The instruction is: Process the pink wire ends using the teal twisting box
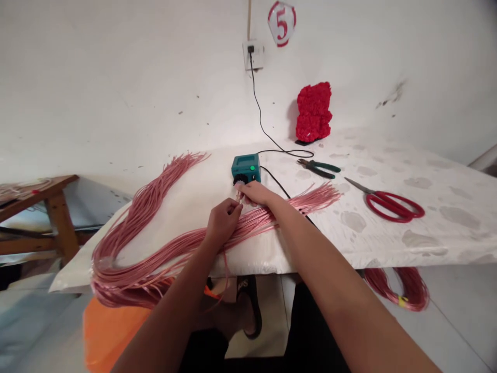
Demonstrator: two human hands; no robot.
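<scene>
Head view, worn at the person's head, faces forward and down across the table (392,171) toward the wall (116,77). Sits close above the left hand (223,223) and right hand (258,194), forearms (341,295) rising from the bottom edge. Floor (458,321) shows lower right; wall socket (253,55) top center.

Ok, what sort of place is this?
Probably a small wire-processing workshop: bundles of pink insulated wire lie across a white-covered workbench, beside a teal bench-top device and green-handled pliers.
</scene>
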